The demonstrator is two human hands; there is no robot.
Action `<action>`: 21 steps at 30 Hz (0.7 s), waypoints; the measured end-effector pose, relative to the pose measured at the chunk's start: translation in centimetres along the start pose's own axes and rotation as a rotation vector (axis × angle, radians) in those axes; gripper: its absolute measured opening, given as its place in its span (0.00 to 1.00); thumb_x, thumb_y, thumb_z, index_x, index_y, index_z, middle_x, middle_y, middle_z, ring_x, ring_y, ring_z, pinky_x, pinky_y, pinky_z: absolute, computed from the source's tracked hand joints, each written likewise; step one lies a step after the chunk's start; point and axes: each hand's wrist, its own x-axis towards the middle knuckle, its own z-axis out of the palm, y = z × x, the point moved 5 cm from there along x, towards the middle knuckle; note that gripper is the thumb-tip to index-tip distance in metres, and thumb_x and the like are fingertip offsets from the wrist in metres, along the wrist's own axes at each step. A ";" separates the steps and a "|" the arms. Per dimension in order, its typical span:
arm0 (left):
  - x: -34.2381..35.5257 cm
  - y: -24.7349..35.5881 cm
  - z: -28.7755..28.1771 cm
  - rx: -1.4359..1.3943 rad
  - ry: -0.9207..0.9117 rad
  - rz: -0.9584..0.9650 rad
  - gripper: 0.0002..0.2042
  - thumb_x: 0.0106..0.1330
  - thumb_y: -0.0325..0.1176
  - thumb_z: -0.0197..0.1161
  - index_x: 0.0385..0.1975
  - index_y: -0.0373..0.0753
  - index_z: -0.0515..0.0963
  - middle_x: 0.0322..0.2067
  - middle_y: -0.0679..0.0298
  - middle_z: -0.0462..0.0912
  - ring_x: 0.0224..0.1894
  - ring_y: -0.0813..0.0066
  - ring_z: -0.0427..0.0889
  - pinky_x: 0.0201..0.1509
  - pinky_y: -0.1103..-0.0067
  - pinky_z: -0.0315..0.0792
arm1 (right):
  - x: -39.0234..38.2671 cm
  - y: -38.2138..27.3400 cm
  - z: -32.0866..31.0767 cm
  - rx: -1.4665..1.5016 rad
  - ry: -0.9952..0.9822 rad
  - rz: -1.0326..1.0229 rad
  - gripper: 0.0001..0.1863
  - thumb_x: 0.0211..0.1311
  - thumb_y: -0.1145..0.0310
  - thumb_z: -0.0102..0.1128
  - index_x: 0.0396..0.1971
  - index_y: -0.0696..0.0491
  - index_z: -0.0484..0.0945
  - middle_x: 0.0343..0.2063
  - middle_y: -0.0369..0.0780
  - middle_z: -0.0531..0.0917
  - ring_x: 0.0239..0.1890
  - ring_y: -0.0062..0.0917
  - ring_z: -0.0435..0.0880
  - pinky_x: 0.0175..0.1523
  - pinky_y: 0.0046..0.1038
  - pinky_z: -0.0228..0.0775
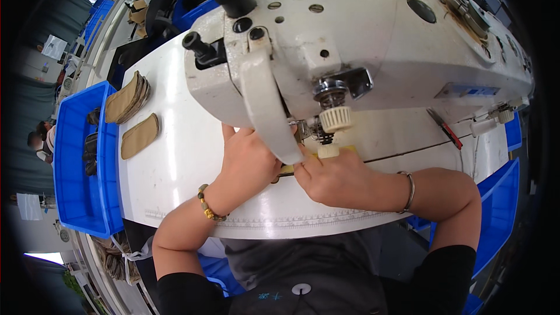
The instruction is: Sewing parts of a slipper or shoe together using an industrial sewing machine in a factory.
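A large off-white sewing machine (373, 35) spans the upper half of the view, and both my hands are close together under its head. My left hand (249, 158) is bent beside the needle area, its fingers partly hidden behind the machine's curved white lever (265, 102). Just right of that, my right hand (335, 178) has its fingers curled in below the cream tension knobs (336, 119). A narrow yellowish strip (287, 170) shows between the hands; its kind is too covered to tell. Both hands appear closed on the work there.
Brown fabric pieces lie on the white table (175, 181) at left: a stack (129, 98) and a separate piece (140, 136). Beyond them stands a blue bin (87, 198) with dark items. Red-and-black snips (446, 129) lie at right, above another blue bin (496, 210).
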 end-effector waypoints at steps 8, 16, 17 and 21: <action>-1.6 2.5 -3.3 0.140 -0.077 0.118 0.15 0.50 0.32 0.71 0.40 0.48 0.82 0.31 0.75 0.73 0.37 0.73 0.74 0.56 0.58 0.53 | -0.2 0.0 0.2 0.010 0.026 0.016 0.05 0.39 0.70 0.60 0.15 0.54 0.75 0.13 0.36 0.73 0.14 0.22 0.76 0.16 0.25 0.64; -0.4 1.4 -2.7 -0.009 -0.184 0.178 0.15 0.51 0.31 0.67 0.42 0.43 0.83 0.35 0.70 0.77 0.36 0.70 0.75 0.37 0.73 0.71 | -0.4 -0.9 -0.2 -0.011 -0.045 -0.051 0.07 0.37 0.69 0.61 0.17 0.56 0.76 0.14 0.38 0.74 0.14 0.20 0.75 0.16 0.24 0.65; -0.2 1.0 -2.6 -0.009 -0.183 0.176 0.15 0.51 0.31 0.67 0.42 0.43 0.83 0.35 0.70 0.77 0.36 0.70 0.75 0.37 0.73 0.71 | -0.6 -1.0 -0.1 0.003 -0.045 -0.065 0.07 0.39 0.69 0.61 0.18 0.57 0.77 0.17 0.42 0.78 0.14 0.21 0.76 0.16 0.23 0.65; -0.2 0.6 -2.4 -0.095 -0.256 0.198 0.13 0.49 0.30 0.67 0.37 0.44 0.83 0.35 0.70 0.78 0.36 0.69 0.76 0.36 0.73 0.73 | -0.8 -1.6 -0.4 -0.027 -0.138 -0.099 0.12 0.47 0.69 0.59 0.30 0.60 0.82 0.36 0.52 0.85 0.20 0.19 0.81 0.21 0.19 0.68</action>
